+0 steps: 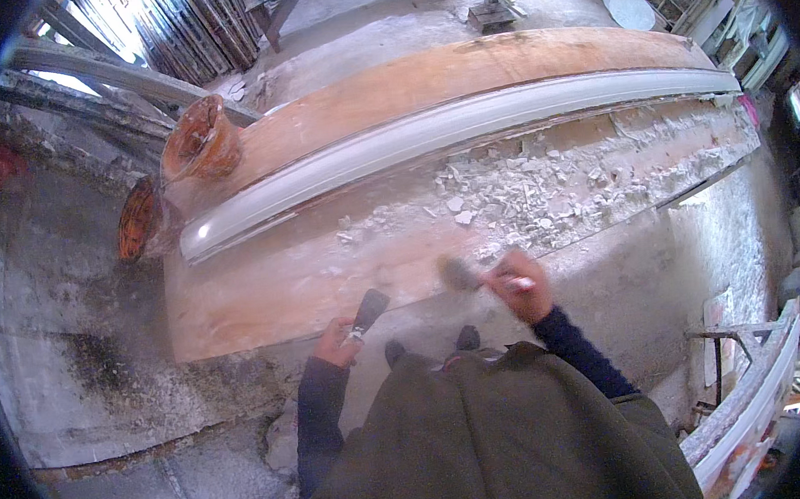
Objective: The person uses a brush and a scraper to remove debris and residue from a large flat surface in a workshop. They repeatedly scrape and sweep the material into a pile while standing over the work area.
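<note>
My left hand (336, 345) is closed round the handle of a scraper (371, 309), its flat dark blade pointing up over the near edge of the board. In my right hand (521, 287) is a brush (458, 273), blurred by motion, its bristles at the board's near edge. Beyond the brush lies a heap of broken white plaster bits (535, 194), spread across the right half of the wooden board (264, 301). Behind the heap a long white plaster moulding (392, 139) runs along the board from left to right.
An orange plaster-smeared bucket (198, 141) stands at the board's far left, with an orange slatted piece (135, 220) beside it. At the lower right is a white-crusted frame (753, 392). Wooden poles (185, 28) lean at the back left, and a post (492, 7) rises behind.
</note>
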The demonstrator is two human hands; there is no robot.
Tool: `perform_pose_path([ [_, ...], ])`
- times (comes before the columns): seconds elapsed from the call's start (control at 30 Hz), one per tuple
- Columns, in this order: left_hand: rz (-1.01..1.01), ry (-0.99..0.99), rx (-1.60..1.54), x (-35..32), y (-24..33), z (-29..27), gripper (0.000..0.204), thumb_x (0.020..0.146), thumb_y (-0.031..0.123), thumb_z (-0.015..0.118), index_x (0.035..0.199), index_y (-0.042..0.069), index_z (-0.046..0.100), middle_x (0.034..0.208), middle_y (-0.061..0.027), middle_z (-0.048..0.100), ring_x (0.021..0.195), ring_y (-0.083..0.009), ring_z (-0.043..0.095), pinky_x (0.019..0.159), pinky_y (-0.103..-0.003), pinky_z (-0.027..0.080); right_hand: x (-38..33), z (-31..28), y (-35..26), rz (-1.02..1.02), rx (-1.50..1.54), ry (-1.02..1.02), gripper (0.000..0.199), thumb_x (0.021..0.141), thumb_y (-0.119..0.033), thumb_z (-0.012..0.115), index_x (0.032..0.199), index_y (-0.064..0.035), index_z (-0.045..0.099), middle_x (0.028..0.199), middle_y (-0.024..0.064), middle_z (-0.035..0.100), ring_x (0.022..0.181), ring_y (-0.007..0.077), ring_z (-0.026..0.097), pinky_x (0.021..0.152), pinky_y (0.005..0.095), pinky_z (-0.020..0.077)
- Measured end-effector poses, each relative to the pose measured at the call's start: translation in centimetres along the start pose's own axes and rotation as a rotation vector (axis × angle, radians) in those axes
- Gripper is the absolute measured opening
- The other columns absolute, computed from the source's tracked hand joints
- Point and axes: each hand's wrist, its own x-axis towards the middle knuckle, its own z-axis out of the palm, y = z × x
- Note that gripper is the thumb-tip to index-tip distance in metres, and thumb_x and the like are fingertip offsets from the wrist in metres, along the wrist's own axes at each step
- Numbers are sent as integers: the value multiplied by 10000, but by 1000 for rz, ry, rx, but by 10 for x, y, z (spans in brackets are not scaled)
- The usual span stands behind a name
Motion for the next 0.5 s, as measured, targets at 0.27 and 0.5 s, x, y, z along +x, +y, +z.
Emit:
perform_pose_path([
  [0.27,65,68,184,-19,16,13,500,709,60,605,1172,132,431,878,-73,554,611,-117,540,472,-249,465,3,-80,35,32,-228,27,170,704,-85,656,680,-31,497,642,100,489,612,262,513,549,338,403],
  [0.5,2,169,26,-43,3,-8,492,709,74,578,1177,138,442,793,-58,567,566,-112,527,470,-260,466,17,-15,12,-102,-150,215,128,696,-61,670,699,-46,543,668,76,523,644,215,526,572,295,400],
])
